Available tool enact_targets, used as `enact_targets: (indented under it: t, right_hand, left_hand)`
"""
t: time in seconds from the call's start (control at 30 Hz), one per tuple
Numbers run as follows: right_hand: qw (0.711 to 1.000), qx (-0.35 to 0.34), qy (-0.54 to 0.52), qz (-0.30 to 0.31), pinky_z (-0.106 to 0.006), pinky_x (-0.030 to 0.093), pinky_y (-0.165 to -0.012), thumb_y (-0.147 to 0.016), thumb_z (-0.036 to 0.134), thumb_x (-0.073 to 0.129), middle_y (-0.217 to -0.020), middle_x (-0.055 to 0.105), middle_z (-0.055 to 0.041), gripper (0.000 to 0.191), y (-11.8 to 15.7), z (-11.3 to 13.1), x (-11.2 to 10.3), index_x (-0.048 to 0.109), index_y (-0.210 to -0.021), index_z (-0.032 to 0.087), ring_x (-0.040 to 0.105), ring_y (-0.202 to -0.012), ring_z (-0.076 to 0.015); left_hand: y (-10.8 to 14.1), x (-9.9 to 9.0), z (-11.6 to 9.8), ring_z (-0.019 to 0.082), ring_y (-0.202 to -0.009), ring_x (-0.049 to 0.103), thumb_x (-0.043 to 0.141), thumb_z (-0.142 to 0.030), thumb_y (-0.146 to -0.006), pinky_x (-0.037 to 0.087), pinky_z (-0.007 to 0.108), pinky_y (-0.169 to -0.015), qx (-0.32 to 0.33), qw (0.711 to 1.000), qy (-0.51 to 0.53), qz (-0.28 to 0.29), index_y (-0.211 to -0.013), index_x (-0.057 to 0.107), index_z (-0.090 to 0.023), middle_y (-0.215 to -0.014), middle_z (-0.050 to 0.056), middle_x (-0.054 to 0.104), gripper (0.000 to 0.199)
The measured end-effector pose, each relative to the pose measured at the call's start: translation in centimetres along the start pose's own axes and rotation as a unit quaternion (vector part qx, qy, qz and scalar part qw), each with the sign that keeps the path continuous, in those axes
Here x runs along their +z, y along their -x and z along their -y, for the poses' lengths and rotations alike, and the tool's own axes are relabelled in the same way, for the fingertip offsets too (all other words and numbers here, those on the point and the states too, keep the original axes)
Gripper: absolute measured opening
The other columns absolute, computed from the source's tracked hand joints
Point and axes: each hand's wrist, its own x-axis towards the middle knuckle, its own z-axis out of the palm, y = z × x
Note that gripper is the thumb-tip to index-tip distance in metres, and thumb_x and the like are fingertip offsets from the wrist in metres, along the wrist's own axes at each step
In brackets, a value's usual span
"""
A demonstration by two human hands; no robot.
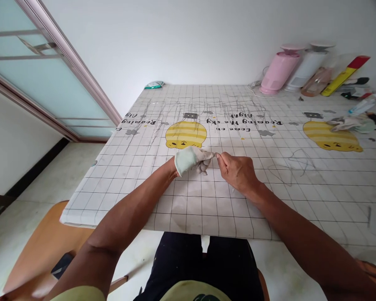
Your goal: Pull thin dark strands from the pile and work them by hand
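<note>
My left hand (198, 159) wears a pale work glove with a mint-green cuff (186, 161). Its thumb and forefinger are pinched together over the middle of the table. My right hand (238, 168) is bare and curled closed, its fingertips almost meeting the gloved ones. Whatever lies between the two pinches is too thin to make out. Under both hands is a white checked tablecloth (188, 209) with a printed yellow striped bear balloon (186, 134). Loose dark thin strands (291, 167) lie in loops right of my right hand.
Many similar strands (235, 101) spread across the far part of the table. At the back right stand a pink cylinder (278, 71), a white cylinder (305, 69) and a yellow-red box (344, 76). Another glove (352, 123) lies at right. A chair (47, 246) holds a dark phone-like object (62, 265).
</note>
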Motion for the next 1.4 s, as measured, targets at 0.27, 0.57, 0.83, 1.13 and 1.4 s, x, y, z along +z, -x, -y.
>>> enact_targets:
  t: [0.27, 0.57, 0.83, 1.13, 1.4]
  right_hand:
    - [0.997, 0.057, -0.058, -0.016, -0.029, 0.02, -0.049, -0.114, 0.043, 0.039, -0.05, 0.031, 0.005, 0.052, -0.3, -0.5, -1.3, 0.037, -0.066, 0.024, 0.024, -0.046, -0.0102]
    - [0.992, 0.062, -0.105, 0.017, -0.03, 0.025, -0.051, -0.116, 0.048, 0.037, -0.054, 0.041, 0.0032, 0.051, -0.2, -0.1, -1.2, 0.053, -0.075, 0.023, 0.029, -0.049, -0.0118]
    - [0.989, 0.045, -0.133, 0.046, -0.03, 0.029, -0.05, -0.116, 0.049, 0.034, -0.059, 0.05, 0.0013, 0.049, 0.1, 0.1, -0.8, 0.063, -0.088, 0.021, 0.037, -0.049, -0.0124]
    - [0.878, 0.182, -0.419, 0.141, -0.03, 0.049, -0.057, -0.11, 0.06, 0.052, -0.065, 0.063, 0.0006, 0.044, -1.2, -0.4, -3.1, 0.072, -0.109, 0.021, 0.059, -0.056, -0.0162]
    - [0.757, 0.207, -0.578, 0.225, -0.038, 0.059, -0.067, -0.106, 0.06, 0.062, -0.06, 0.055, 0.0045, 0.042, -1.5, -1.4, -3.6, 0.073, -0.099, 0.02, 0.048, -0.049, -0.0131]
  left_hand:
    - [0.8, 0.2, -2.2, 0.018, -0.065, 0.072, 0.055, -0.069, -0.102, 0.058, 0.03, -0.072, 0.023, 0.991, -0.084, -0.097, -0.103, 0.076, -0.012, -0.081, 0.009, 0.077, 0.061]
    - [0.8, 2.3, -2.5, 0.012, -0.059, 0.061, 0.063, -0.043, -0.103, 0.05, 0.022, -0.063, 0.065, 0.967, -0.209, -0.133, -0.109, 0.083, -0.02, -0.067, -0.001, 0.068, 0.031]
    - [0.7, 2.7, -2.0, 0.012, -0.049, 0.057, 0.06, -0.045, -0.104, 0.047, 0.022, -0.053, 0.04, 0.971, -0.183, -0.151, -0.097, 0.082, -0.019, -0.058, -0.001, 0.066, 0.035]
    - [0.7, 2.2, -2.5, 0.013, -0.051, 0.061, 0.059, -0.043, -0.103, 0.048, 0.024, -0.056, 0.048, 0.965, -0.155, -0.206, -0.103, 0.08, -0.02, -0.064, 0.0, 0.07, 0.032]
    - [1.0, 0.8, -3.0, 0.012, -0.05, 0.059, 0.059, -0.042, -0.102, 0.044, 0.025, -0.054, 0.073, 0.959, -0.136, -0.237, -0.104, 0.078, -0.019, -0.061, 0.0, 0.068, 0.03]
